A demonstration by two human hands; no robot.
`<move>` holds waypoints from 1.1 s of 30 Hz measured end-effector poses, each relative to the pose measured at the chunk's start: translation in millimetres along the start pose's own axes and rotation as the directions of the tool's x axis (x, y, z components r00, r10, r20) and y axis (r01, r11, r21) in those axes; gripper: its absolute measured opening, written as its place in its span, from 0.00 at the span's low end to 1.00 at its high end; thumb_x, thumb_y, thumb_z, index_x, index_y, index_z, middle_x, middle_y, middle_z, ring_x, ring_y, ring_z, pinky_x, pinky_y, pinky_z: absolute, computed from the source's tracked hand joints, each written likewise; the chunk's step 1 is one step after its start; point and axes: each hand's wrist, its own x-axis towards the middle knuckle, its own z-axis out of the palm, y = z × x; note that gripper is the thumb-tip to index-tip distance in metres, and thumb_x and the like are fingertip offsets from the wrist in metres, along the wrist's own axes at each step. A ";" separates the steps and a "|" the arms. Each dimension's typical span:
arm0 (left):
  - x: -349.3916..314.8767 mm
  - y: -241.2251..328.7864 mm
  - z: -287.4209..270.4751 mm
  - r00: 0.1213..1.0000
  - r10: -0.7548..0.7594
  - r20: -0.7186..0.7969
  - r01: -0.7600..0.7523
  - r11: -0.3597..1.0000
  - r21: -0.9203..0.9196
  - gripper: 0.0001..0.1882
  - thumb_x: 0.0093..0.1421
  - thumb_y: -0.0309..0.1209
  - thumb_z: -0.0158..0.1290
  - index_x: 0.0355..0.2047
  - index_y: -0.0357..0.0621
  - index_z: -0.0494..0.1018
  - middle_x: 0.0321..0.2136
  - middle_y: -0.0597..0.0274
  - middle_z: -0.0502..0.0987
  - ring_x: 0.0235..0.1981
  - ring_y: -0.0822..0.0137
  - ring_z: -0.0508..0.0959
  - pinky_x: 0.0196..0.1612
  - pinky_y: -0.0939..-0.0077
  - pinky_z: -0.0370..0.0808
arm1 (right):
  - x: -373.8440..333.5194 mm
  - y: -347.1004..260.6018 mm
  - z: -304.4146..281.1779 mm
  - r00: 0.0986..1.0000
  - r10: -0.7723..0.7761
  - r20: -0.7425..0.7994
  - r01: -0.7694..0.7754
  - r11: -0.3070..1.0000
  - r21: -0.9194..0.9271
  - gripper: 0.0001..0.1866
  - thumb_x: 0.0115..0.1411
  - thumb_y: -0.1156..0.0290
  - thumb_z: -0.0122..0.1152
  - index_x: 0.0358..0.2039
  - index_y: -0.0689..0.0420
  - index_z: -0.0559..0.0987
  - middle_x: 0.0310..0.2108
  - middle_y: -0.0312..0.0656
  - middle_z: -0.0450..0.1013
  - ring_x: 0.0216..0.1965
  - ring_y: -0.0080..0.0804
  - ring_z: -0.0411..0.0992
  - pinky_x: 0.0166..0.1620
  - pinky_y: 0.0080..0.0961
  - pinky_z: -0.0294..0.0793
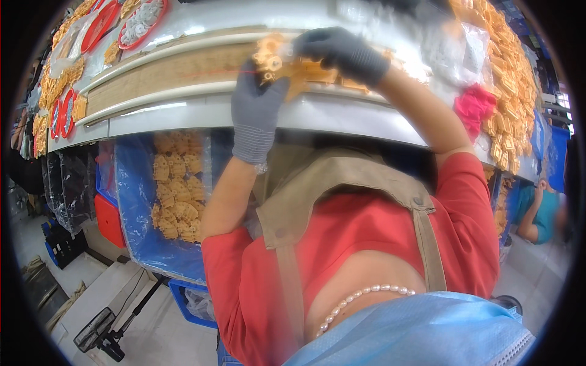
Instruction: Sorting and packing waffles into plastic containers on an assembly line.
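An orange plastic part (269,56) is held above the far worktable (201,113), near a wooden strip (171,70) edged by white rails. By the grey-gloved left hand (256,107) it is clasped, with thumb and fingers drawn in at its near edge. The gloved right hand (342,55) is bent just right of the part, fingers curled; whether anything is pinched there cannot be told. Nearer left, similar pieces (178,201) are stacked in a blue-lined crate (135,207)
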 end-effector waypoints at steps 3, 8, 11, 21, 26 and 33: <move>-1.1 -0.6 -1.5 1.000 -0.017 -0.009 0.017 1.000 -0.020 0.27 0.52 0.23 0.50 0.52 0.33 0.56 0.42 0.58 0.66 0.41 0.72 0.69 0.43 0.80 0.67 | 2.4 2.9 3.6 1.000 -0.025 -0.017 0.025 0.999 0.038 0.19 0.50 0.56 0.56 0.35 0.58 0.78 0.29 0.40 0.72 0.30 0.26 0.67 0.37 0.22 0.68; 1.2 1.6 -4.9 0.995 -0.104 -0.009 0.101 0.983 -0.155 0.26 0.52 0.25 0.52 0.51 0.34 0.59 0.40 0.60 0.69 0.38 0.72 0.70 0.39 0.83 0.69 | 4.8 8.7 7.2 0.998 -0.043 -0.037 0.049 0.982 0.183 0.16 0.50 0.59 0.57 0.31 0.59 0.77 0.26 0.37 0.71 0.27 0.22 0.66 0.33 0.18 0.68; 2.0 1.9 -7.4 0.984 -0.175 0.018 0.173 0.949 -0.262 0.23 0.53 0.26 0.51 0.49 0.36 0.60 0.37 0.63 0.68 0.34 0.76 0.68 0.33 0.87 0.68 | 4.8 10.1 8.2 0.998 -0.037 -0.044 0.047 0.970 0.239 0.15 0.50 0.60 0.57 0.30 0.59 0.77 0.26 0.37 0.71 0.26 0.20 0.65 0.31 0.15 0.67; -1.2 9.3 -0.9 0.979 -0.196 0.047 0.200 0.918 -0.342 0.22 0.53 0.26 0.50 0.48 0.36 0.60 0.38 0.62 0.68 0.37 0.73 0.69 0.36 0.83 0.70 | -1.6 6.8 4.7 0.992 -0.099 -0.078 0.112 0.976 0.188 0.14 0.50 0.63 0.59 0.31 0.61 0.76 0.26 0.36 0.71 0.27 0.19 0.66 0.33 0.15 0.68; 0.1 7.4 -3.8 0.982 -0.178 0.055 0.187 0.927 -0.326 0.22 0.53 0.25 0.50 0.48 0.36 0.60 0.38 0.62 0.68 0.37 0.73 0.70 0.36 0.83 0.70 | -2.1 5.5 7.8 0.927 -0.330 -0.179 0.304 0.940 -0.157 0.15 0.50 0.62 0.59 0.35 0.60 0.76 0.27 0.37 0.72 0.29 0.20 0.69 0.36 0.18 0.70; 1.1 2.7 -8.8 0.989 -0.141 0.043 0.147 0.951 -0.273 0.21 0.53 0.25 0.50 0.48 0.35 0.61 0.36 0.63 0.69 0.32 0.77 0.69 0.32 0.87 0.68 | -0.6 -0.2 10.4 0.758 -0.648 -0.074 0.533 0.681 -0.503 0.13 0.50 0.64 0.59 0.35 0.55 0.75 0.26 0.40 0.72 0.27 0.30 0.72 0.33 0.23 0.72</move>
